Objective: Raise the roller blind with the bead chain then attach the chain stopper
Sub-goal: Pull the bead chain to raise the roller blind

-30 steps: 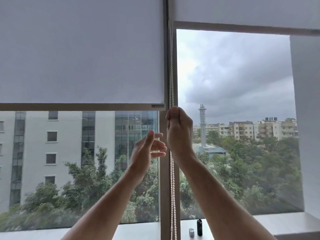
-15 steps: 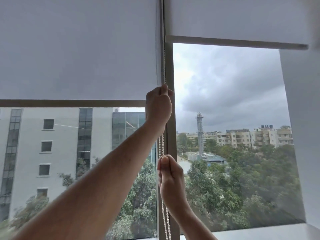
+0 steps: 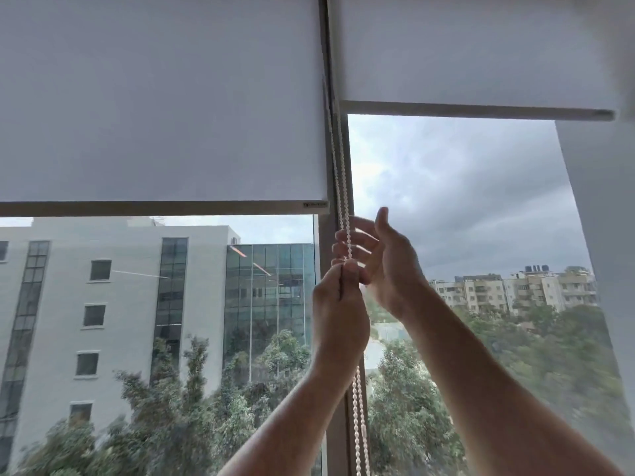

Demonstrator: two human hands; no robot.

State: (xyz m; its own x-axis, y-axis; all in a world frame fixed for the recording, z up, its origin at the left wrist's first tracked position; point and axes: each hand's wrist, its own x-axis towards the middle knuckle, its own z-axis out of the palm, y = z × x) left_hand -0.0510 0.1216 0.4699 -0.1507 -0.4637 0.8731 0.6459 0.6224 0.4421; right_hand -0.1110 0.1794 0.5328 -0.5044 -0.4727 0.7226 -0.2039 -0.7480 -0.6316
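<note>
Head view: left hand (image 3: 338, 314) fisted around bead chain (image 3: 343, 187).

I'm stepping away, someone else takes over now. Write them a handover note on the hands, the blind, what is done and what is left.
Left hand: grips the white bead chain in a fist at the window post.
Right hand: open, fingers spread just above, behind the chain.
Left white roller blind: bottom bar about halfway up the pane. Right white roller blind sits higher.
Done: raising is partway.
Left: finish raising, then attach the chain stopper, which is not in view.
</note>
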